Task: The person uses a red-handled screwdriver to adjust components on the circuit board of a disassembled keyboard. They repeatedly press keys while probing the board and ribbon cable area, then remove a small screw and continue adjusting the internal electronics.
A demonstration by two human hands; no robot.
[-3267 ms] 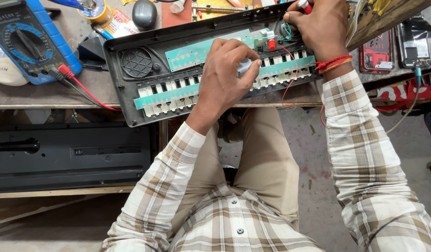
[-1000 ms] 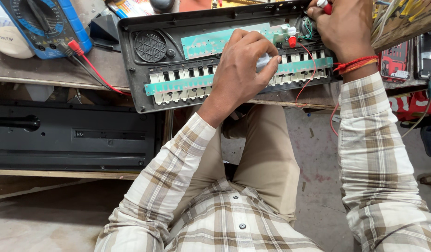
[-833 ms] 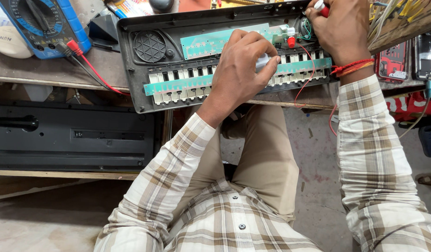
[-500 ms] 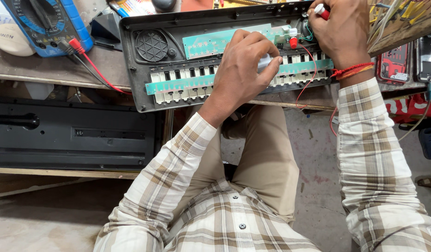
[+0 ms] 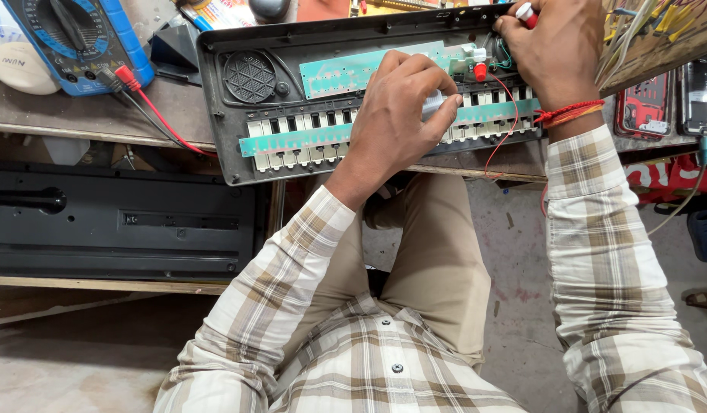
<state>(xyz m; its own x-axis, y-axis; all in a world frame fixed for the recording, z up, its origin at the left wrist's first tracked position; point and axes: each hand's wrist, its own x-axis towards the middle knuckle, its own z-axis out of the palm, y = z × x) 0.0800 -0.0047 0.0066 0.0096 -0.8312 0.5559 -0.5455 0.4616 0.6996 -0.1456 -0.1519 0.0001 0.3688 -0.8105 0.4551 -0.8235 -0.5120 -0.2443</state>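
My left hand (image 5: 395, 115) has its grip closed around a small whitish cylinder (image 5: 432, 105), pressed against the teal key strip of the opened keyboard (image 5: 238, 145) lying on the surface (image 5: 78, 115). My right hand (image 5: 556, 50) is clamped on a red-and-white tool (image 5: 525, 13) at the keyboard's far right corner, beside the green circuit board (image 5: 346, 73).

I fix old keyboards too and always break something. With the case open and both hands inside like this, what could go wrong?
The opened keyboard overhangs the workbench edge above the person's lap, so pressure from the left hand might tip it. The thin red wire loops loosely beside the right hand and could snag or tear off. The multimeter leads trail near the case and could catch.
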